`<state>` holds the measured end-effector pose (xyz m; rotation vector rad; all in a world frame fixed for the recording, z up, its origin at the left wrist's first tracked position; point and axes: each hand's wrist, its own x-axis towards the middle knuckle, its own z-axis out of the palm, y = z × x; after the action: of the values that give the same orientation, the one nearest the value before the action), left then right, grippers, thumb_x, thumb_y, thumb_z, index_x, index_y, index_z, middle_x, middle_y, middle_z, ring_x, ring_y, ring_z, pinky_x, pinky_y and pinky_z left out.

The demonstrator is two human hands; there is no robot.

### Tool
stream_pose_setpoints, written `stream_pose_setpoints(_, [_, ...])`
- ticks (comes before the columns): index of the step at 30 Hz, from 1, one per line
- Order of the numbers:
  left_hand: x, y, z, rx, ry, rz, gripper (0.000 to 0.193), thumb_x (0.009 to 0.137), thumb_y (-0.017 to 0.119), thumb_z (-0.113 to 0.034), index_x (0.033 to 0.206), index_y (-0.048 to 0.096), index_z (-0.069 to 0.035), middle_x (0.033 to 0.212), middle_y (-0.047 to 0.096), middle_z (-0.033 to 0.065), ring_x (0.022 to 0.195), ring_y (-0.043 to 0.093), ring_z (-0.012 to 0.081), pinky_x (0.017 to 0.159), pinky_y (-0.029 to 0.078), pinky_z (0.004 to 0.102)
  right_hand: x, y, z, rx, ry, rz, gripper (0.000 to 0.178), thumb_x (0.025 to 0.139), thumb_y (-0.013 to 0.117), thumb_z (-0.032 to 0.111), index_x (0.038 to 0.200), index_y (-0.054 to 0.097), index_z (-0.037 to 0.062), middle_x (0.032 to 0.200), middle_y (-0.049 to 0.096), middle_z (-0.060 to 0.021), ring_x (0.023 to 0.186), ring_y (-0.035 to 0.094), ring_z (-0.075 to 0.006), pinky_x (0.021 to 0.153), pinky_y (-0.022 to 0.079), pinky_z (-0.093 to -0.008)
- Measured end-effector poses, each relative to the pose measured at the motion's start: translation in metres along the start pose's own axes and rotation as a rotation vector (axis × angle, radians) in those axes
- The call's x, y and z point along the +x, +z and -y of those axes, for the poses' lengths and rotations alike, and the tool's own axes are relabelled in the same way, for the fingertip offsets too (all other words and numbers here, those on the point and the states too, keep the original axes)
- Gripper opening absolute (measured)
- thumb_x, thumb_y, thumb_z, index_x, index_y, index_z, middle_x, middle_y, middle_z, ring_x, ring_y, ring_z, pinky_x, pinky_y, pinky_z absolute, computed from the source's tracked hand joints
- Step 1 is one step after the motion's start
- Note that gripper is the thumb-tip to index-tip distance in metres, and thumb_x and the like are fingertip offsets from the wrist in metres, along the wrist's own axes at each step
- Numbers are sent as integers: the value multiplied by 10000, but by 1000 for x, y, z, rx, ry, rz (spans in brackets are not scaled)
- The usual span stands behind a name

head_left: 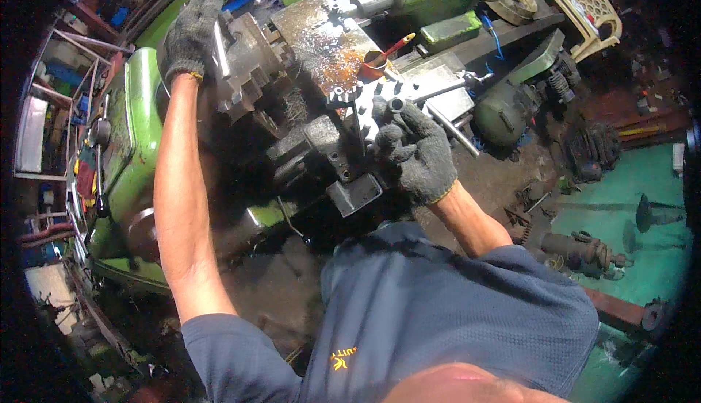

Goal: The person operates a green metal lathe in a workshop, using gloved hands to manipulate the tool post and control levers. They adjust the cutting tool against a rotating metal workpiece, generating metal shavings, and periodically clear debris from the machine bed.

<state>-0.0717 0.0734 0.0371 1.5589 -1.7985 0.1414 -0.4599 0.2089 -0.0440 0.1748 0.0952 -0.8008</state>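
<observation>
- Between the thumb and forefinger of the right hand (420, 156), a small dark ring-ended piece (395, 104) is pinched; the other fingers are curled inward.
- By the closed fingers of the left hand (191, 34), a bright metal rod (221, 52) is gripped, its lower end set against the lathe chuck (252, 63).
- The right hand is bordered by the bolted tool post (369, 114) and, on its right, a slanting bar (453, 131).
- The left hand is flanked by the green headstock (142, 104).
- A gap is left between right hand and shirt (438, 293).
</observation>
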Motion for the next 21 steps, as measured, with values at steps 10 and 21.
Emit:
stream_pose_setpoints(10, [2, 1, -11, -265, -184, 28, 345, 990, 548, -267, 1220, 685, -49, 1151, 717, 94, 969, 681, 154, 881, 508, 302, 51, 3, -30, 142, 269, -11, 274, 1040, 529, 263, 1137, 613, 21, 1108, 644, -105, 896, 636, -243, 595, 578, -281])
stream_pose_setpoints(21, [-2, 4, -32, -465, -144, -37, 353, 998, 537, -255, 1190, 655, 18, 865, 677, 49, 769, 635, 126, 714, 508, 267, 76, -68, -75, 250, 487, -276, 348, 1042, 552, 349, 1217, 659, 68, 1047, 730, -127, 741, 681, -206, 543, 568, -287])
